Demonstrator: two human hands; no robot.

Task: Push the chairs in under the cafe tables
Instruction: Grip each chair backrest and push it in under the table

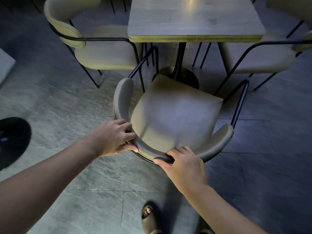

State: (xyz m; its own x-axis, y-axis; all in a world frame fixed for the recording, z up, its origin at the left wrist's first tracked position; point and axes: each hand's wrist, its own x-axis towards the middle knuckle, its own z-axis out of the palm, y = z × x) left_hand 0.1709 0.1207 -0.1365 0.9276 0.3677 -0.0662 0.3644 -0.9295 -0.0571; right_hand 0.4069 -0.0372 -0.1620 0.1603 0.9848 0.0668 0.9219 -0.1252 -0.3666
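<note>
Grey stone-look floor tiles (55, 102) fill the frame, and at far left a dark round base (13, 142) sits on them. Next along, a beige chair (101, 53) is tucked at the bench's left side, seat partly under the top. Now the left hand (114, 137), fingers curled over the curved backrest (177, 154) of the near chair (175, 115), thumb pressed to its outer face. Dead centre, that near chair stands turned at an angle, seat fully out in front of the bench (194, 19), only its front corner near the pedestal base (185, 76). The right hand (184, 164) is clamped on the same backrest, thumb underneath, just beside the left. Below, a sandalled foot (149, 218). Far right, another chair (263, 54) sits against the bench's right side.
</note>
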